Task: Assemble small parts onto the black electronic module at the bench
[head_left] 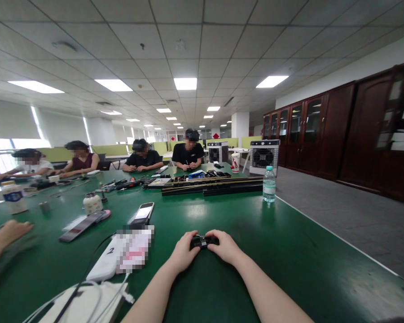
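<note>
Both my hands hold one small black part with a metallic middle (203, 242), just above or on the green table (195, 287); which of the two I cannot tell. My left hand (184, 250) grips its left end between thumb and fingers. At the right end, my right hand (226, 246) pinches it the same way. The part's exact kind is too small to make out, and its ends are hidden by my fingers.
To the left lie a white power bank (104, 260), a phone (144, 213), cables and a notebook (84, 303). A water bottle (269, 185) stands to the right, beside long black bars (232, 187). A neighbour's hand (15, 231) is at far left; several people sit beyond.
</note>
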{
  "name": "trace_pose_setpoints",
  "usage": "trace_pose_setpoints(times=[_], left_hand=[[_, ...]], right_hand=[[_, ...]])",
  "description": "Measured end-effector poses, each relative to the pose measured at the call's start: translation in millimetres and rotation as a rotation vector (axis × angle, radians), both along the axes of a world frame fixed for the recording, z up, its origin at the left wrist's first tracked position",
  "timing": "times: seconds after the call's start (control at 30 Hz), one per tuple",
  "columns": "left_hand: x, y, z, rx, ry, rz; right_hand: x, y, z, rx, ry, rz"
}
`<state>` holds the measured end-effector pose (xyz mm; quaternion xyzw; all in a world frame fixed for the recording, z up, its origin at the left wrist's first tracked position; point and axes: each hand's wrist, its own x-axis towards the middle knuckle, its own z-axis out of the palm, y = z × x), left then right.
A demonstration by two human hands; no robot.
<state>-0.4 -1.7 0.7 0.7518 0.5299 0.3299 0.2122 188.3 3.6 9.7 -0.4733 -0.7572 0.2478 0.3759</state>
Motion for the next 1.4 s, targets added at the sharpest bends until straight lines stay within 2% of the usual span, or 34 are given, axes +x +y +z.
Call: trace_pose_setpoints(times=[0.5, 1.4], left_hand=[[0.5, 3.5, -4.5, 0.020, 0.025, 0.011], [-1.3, 4.4, -5.7, 0.032, 0.051, 0.008]], right_hand=[[-0.7, -6.4, 8.8, -0.051, -0.045, -0.024], [-2.3, -3.2, 5.2, -0.022, -0.034, 0.004]])
